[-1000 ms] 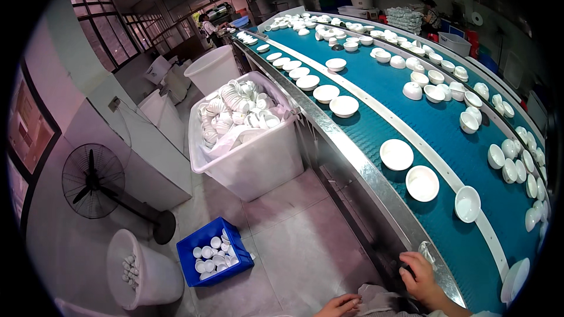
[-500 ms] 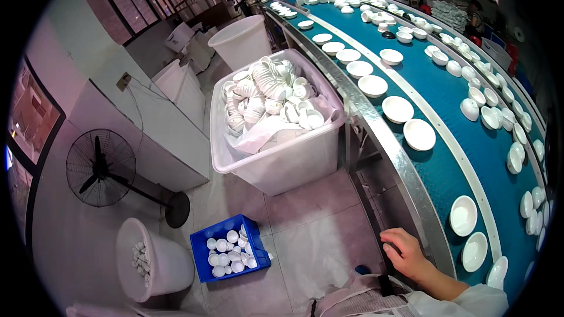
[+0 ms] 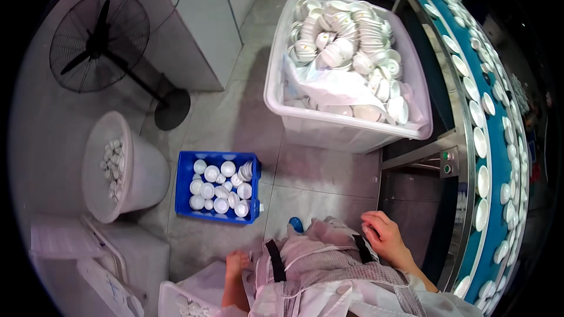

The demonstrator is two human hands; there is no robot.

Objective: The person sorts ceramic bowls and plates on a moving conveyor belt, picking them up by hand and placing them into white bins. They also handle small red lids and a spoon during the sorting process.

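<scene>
My right hand (image 3: 385,238) rests on the pinkish apron (image 3: 320,264) over my lap, fingers loosely bent and holding nothing. My left hand (image 3: 237,264) hangs at my left side with its fingers pointing down, just above a white bin (image 3: 179,300) at the lower edge; nothing shows in it. On the floor in front of me stands a blue crate (image 3: 183,185) with several small white cups. A big white tub (image 3: 346,126) piled with white bowls stands further ahead.
A teal conveyor belt (image 3: 494,158) carrying rows of white bowls runs along the right, with a small button box (image 3: 449,162) on its metal frame. A white bucket (image 3: 144,179) of small pieces stands left of the crate. A black floor fan (image 3: 100,41) is at the upper left.
The view has swung down and left, from the belt to the floor. My right hand has come off the belt's edge and now lies on my apron.
</scene>
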